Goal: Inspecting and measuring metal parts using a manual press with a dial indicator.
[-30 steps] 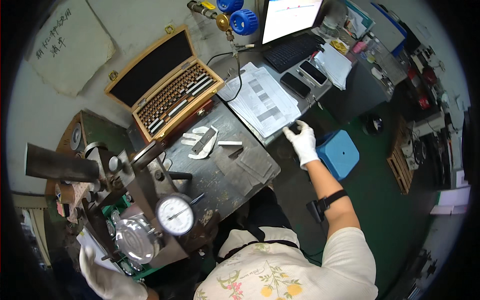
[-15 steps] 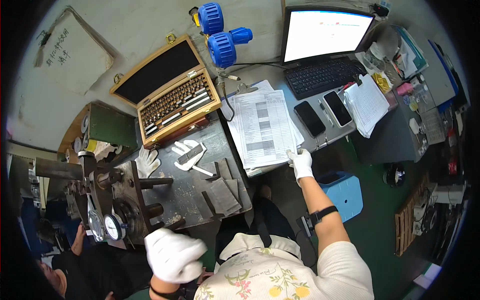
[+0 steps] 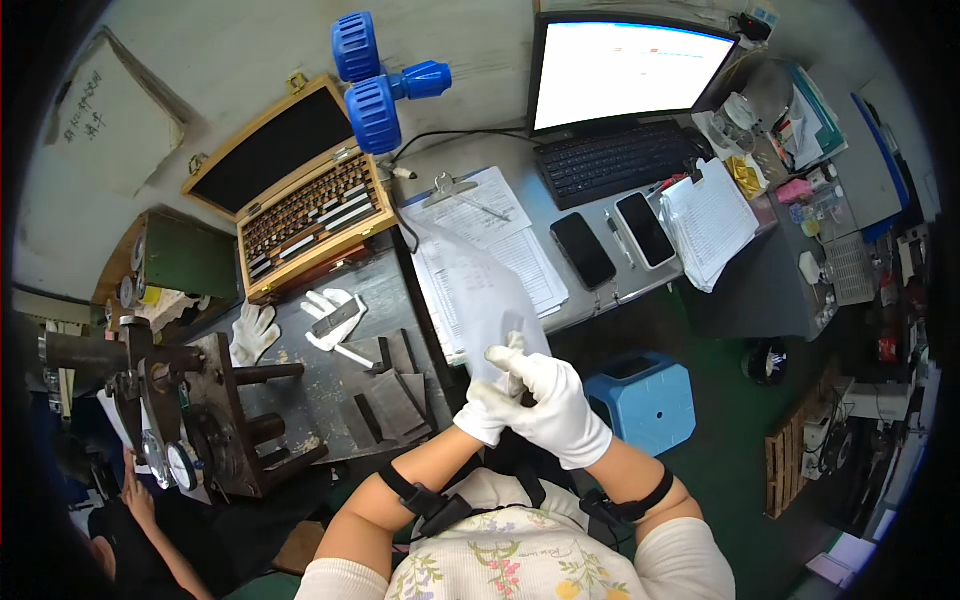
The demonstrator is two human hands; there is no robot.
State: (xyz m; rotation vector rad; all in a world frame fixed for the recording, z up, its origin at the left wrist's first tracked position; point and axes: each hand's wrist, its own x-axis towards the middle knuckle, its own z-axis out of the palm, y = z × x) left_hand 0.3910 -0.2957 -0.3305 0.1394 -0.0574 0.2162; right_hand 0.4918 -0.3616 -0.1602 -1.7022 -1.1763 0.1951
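Both forearms are raised from the lower edge and bent inward, so that the two gloved hands are brought together just in front of the chest. The right hand (image 3: 560, 410) is laid partly over the left hand (image 3: 487, 415), and the two are seen touching. The fingers of both are curled closed on the lower edge of a sheet of paper (image 3: 478, 300), which is pinched between them. The sheet is held up off the desk (image 3: 690, 300), its long axis running from the hands upward and slightly leftward in the view, its far end lying over the clipboard (image 3: 480, 235) with printed forms. A blue stool (image 3: 645, 400) is seen just right of the hands. Farther off, two phones (image 3: 612, 240), a keyboard (image 3: 615, 160) and a lit monitor (image 3: 630, 75) are set on the desk.
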